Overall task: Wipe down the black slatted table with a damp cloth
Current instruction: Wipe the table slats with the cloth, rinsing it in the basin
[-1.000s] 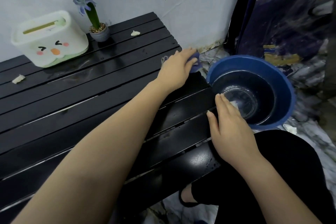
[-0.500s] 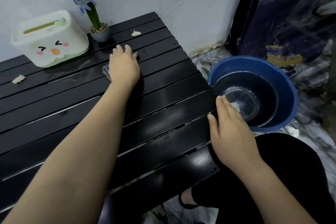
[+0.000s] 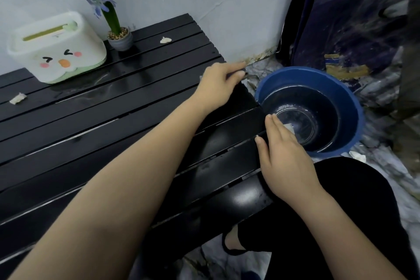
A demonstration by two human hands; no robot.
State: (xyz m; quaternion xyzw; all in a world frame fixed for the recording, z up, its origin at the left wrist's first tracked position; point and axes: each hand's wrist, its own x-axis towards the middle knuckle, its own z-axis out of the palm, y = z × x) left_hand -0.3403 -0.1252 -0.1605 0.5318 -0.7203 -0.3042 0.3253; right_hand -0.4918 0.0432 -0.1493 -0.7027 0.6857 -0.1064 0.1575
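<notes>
Black slats run under my left hand, which lies palm down at the far right end of the table, fingers stretched toward the edge. It presses on the cloth, of which only a dark sliver shows beneath the fingertips; whether the fingers clench it or merely lie on it I cannot tell. My right hand rests loose and flat on the table's right edge nearer me, fingers together and pointing away, holding nothing. Just beyond its fingertips stands a blue basin on the floor, right beside the table end, with a little water and a pale scrap at the bottom. The slats by my left arm gleam wet. Farther back, against the wall, stand a small pot with a blue flower and a white box with a cartoon face. One crumb lies right of the pot, another at the left edge of view. My black-clad knee sits below the basin.
</notes>
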